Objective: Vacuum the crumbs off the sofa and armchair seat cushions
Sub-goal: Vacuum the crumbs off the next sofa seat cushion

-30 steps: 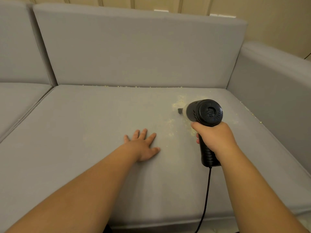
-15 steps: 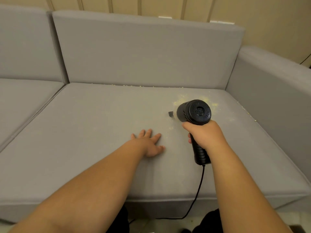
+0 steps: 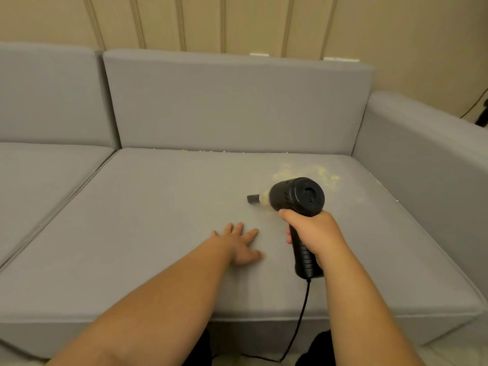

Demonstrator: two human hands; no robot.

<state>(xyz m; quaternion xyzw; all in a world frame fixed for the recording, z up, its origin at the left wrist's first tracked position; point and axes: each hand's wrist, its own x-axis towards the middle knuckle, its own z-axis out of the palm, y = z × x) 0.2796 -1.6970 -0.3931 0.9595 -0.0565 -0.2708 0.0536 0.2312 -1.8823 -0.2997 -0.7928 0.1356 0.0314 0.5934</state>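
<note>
A person leans over a grey sofa, seen from a head-worn camera. The right hand (image 3: 314, 233) is wrapped closed around the grip of a black handheld vacuum (image 3: 298, 199), whose narrow nozzle (image 3: 253, 199) points left and sits at or just above the seat cushion (image 3: 158, 220); contact cannot be confirmed. The left hand (image 3: 240, 244) lies flat and open on the cushion, fingers spread, holding nothing, just near and left of the vacuum.

A patch of pale yellow crumbs (image 3: 306, 171) lies on the far right part of the cushion, behind the vacuum body, and a thin line of crumbs (image 3: 219, 151) runs along the crease under the back cushion (image 3: 237, 107). More specks sit beside the armrest (image 3: 422, 165).

The nozzle faces away from the main patch, so it could be missed. The vacuum's body or exhaust could scatter crumbs into the creases. The black power cord (image 3: 303, 313) hangs over the near edge and could snag or pull taut.
</note>
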